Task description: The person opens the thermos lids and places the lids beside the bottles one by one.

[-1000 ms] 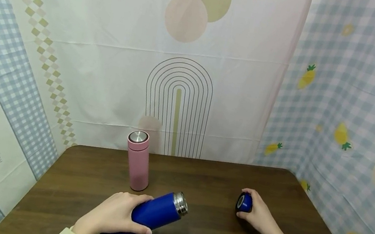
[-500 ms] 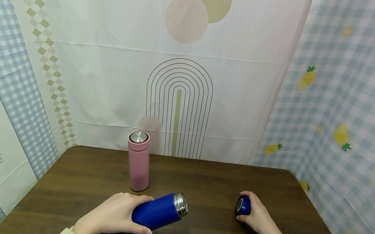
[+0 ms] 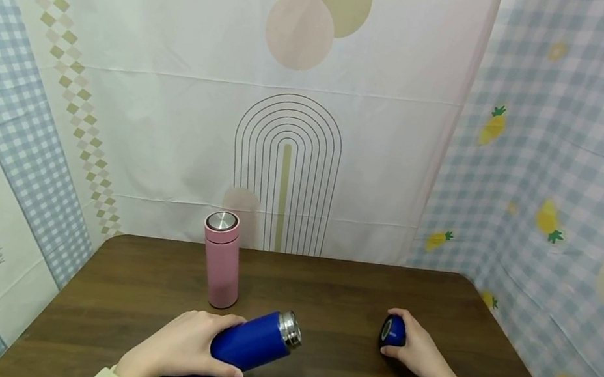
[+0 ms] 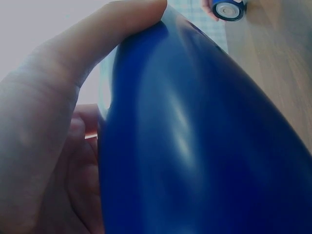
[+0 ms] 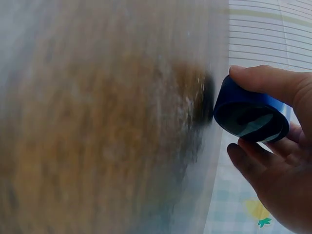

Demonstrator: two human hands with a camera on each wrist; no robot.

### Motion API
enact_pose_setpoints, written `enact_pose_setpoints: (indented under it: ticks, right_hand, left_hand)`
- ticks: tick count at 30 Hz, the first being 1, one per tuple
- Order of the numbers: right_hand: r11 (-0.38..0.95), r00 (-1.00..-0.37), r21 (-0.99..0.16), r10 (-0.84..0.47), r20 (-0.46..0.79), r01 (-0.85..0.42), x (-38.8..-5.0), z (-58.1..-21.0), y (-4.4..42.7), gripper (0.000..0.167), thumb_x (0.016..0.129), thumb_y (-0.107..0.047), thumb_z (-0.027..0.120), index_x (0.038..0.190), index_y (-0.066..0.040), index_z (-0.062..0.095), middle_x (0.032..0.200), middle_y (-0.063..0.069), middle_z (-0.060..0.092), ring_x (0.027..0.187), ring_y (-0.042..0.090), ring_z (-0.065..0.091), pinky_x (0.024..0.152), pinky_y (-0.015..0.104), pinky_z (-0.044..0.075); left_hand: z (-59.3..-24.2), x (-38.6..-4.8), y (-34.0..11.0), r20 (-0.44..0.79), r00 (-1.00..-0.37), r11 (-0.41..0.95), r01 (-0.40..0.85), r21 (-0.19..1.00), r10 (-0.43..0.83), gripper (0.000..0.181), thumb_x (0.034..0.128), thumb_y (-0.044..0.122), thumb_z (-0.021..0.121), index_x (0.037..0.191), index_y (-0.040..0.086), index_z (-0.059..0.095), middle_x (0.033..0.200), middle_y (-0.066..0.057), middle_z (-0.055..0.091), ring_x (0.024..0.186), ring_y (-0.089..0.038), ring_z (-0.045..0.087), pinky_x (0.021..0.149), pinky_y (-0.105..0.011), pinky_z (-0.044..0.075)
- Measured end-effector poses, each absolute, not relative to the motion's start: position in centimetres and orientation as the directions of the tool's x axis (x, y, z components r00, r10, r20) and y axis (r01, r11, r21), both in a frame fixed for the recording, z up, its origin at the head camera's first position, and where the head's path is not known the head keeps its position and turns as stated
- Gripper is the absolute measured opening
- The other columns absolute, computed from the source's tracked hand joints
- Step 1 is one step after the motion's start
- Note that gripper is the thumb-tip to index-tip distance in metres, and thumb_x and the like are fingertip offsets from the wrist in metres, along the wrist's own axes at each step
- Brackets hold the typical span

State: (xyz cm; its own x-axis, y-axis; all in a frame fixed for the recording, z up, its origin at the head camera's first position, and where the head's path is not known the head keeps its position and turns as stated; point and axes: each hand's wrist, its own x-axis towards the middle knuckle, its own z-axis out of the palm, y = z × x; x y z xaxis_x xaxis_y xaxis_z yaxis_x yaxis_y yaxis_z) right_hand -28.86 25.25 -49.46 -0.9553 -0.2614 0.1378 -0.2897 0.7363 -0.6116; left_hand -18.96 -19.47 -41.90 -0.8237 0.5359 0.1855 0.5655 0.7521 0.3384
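Leaning within curled left fingers (image 3: 229,320): blue bottle (image 3: 249,342) (uncapped); right fingers (image 3: 402,314) pinching blue cap (image 3: 395,331).

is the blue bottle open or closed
Open: the blue bottle shows its bare metal neck, and the right hand holds the blue cap.

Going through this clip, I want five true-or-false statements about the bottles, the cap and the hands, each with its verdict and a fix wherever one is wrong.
1. The left hand grips the blue bottle. True.
2. The blue bottle stands upright. False: it is tilted, its metal mouth toward the person's right.
3. The right hand holds the blue cap. True.
4. The pink bottle is lying on its side. False: the pink bottle stands upright on the table.
5. The metal mouth is uncovered. True.
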Motion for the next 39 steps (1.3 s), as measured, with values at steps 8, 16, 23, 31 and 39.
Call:
enact_pose_setpoints:
  ticks: [8, 16, 23, 31, 39]
  right_hand:
    - [0.738, -0.959, -0.615, -0.248, 0.136, -0.278, -28.8, -49.6, 26.0, 0.08, 0.074, -0.019, 0.09, 0.137, 0.0, 0.044, 0.129, 0.031, 0.054, 0.108, 0.042, 0.061, 0.082, 0.052, 0.053]
    - [0.726, -0.965, -0.641, -0.239, 0.105, -0.249, -28.5, -49.6, 26.6, 0.079, 0.077, -0.024, 0.088, 0.135, 0.0, 0.041, 0.122, 0.028, 0.058, 0.104, 0.038, 0.062, 0.08, 0.049, 0.052]
    - [0.739, -0.973, -0.64, -0.218, 0.071, -0.212, -28.5, -49.5, 27.2, 0.083, 0.081, -0.031, 0.086, 0.14, 0.001, 0.037, 0.127, 0.032, 0.055, 0.107, 0.041, 0.062, 0.081, 0.049, 0.052]
    - [0.776, -0.976, -0.595, -0.204, 0.077, -0.209, -28.1, -49.8, 28.1, 0.085, 0.077, -0.033, 0.088, 0.137, 0.005, 0.043, 0.125, 0.034, 0.058, 0.111, 0.046, 0.06, 0.088, 0.056, 0.049]
    - [0.781, -0.976, -0.597, -0.216, 0.014, -0.182, -28.2, -49.9, 28.5, 0.086, 0.075, -0.034, 0.089, 0.136, 0.006, 0.045, 0.123, 0.031, 0.06, 0.109, 0.045, 0.061, 0.087, 0.057, 0.049]
  left_hand:
    - [-41.8, -18.9, -19.5, 0.193, -0.818, 0.748, 0.573, 0.334, 0.541, 0.076, 0.0731, 0.07, 0.075, 0.128, 0.019, 0.065, 0.097, 0.01, 0.07, 0.077, -0.002, 0.06, 0.069, -0.032, 0.051]
    - [-41.2, -18.9, -20.0, 0.217, -0.824, 0.764, 0.567, 0.308, 0.524, 0.078, 0.0729, 0.074, 0.072, 0.128, 0.019, 0.065, 0.099, 0.01, 0.07, 0.078, -0.002, 0.06, 0.07, -0.033, 0.052]
    - [-40.6, -19.0, -20.4, 0.25, -0.823, 0.771, 0.566, 0.291, 0.51, 0.075, 0.0733, 0.073, 0.073, 0.126, 0.021, 0.065, 0.098, 0.012, 0.07, 0.078, -0.001, 0.06, 0.071, -0.032, 0.052]
    - [-40.4, -18.8, -20.3, 0.248, -0.819, 0.765, 0.572, 0.296, 0.517, 0.076, 0.073, 0.074, 0.073, 0.127, 0.02, 0.065, 0.099, 0.011, 0.07, 0.078, -0.002, 0.061, 0.071, -0.032, 0.052]
    - [-40.4, -18.6, -20.4, 0.247, -0.818, 0.762, 0.575, 0.297, 0.52, 0.074, 0.0731, 0.071, 0.075, 0.127, 0.021, 0.065, 0.098, 0.01, 0.071, 0.078, -0.001, 0.06, 0.07, -0.032, 0.052]
